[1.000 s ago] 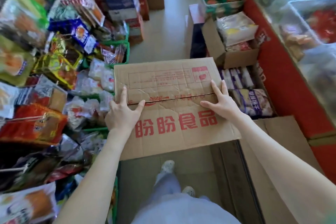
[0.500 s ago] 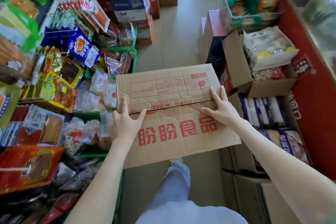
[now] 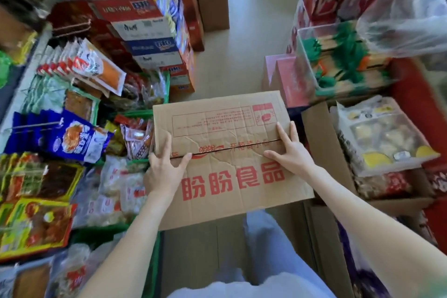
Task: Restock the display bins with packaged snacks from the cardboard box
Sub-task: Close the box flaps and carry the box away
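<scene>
A closed cardboard box (image 3: 232,184) with red printed characters fills the middle of the head view, above the aisle floor and my legs. My left hand (image 3: 164,169) lies on its top near the left edge, fingers straight, thumb along the seam between the flaps. My right hand (image 3: 292,152) lies on the top near the right edge in the same way. Green display bins (image 3: 137,113) with clear snack packets (image 3: 121,191) stand just left of the box. The box's contents are hidden.
Hanging snack bags (image 3: 72,138) crowd the shelves on the left. Stacked cartons (image 3: 145,22) stand at the far left of the aisle. On the right is an open carton (image 3: 321,143) of bagged pastries and a clear bin (image 3: 338,60). The tiled floor (image 3: 251,43) runs ahead.
I have moved forward along the aisle with the box; shelves and cartons slid toward me in view. Both hands keep the same places on the box top.
</scene>
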